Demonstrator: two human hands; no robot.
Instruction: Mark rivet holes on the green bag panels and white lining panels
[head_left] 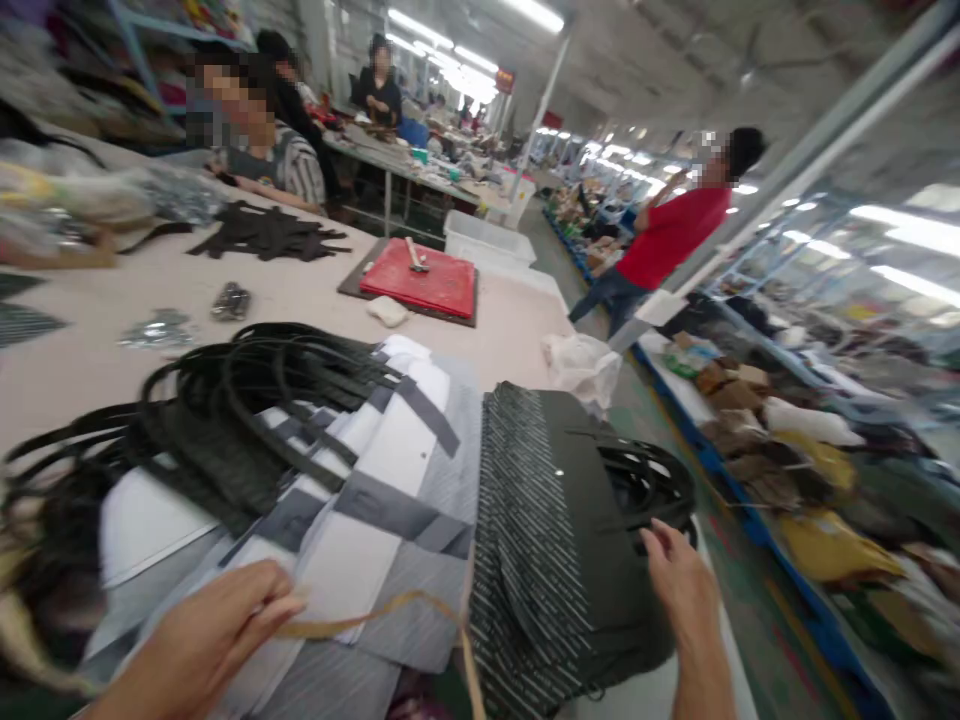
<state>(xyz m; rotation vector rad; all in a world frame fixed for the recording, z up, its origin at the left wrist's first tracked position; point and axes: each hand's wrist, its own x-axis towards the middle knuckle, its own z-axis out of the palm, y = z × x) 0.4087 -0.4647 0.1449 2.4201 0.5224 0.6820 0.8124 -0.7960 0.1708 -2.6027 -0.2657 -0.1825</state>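
My left hand (pixel 214 625) is closed, its thumb and fingers pinching a narrow tan ribbon (pixel 405 598) that runs right and bends down over the edge of the pile. Beneath it spreads a stack of grey and white fabric bag panels (pixel 367 545) with black strap handles (pixel 225 420). My right hand (pixel 679 565) has its thumb and fingers pressed together at the dark stack of striped bag panels (pixel 540 520). What they pinch, if anything, is too small to tell. Black looped handles (pixel 649 480) lie just beyond those fingertips.
A hammer (pixel 416 258) rests on a red pad (pixel 424 280) across the pale table (pixel 315 290). Black strips (pixel 262 232), metal pieces (pixel 157 328) and a plastic bag (pixel 581 365) lie around. A white bin (pixel 491 240) stands behind. Other people sit and stand farther off.
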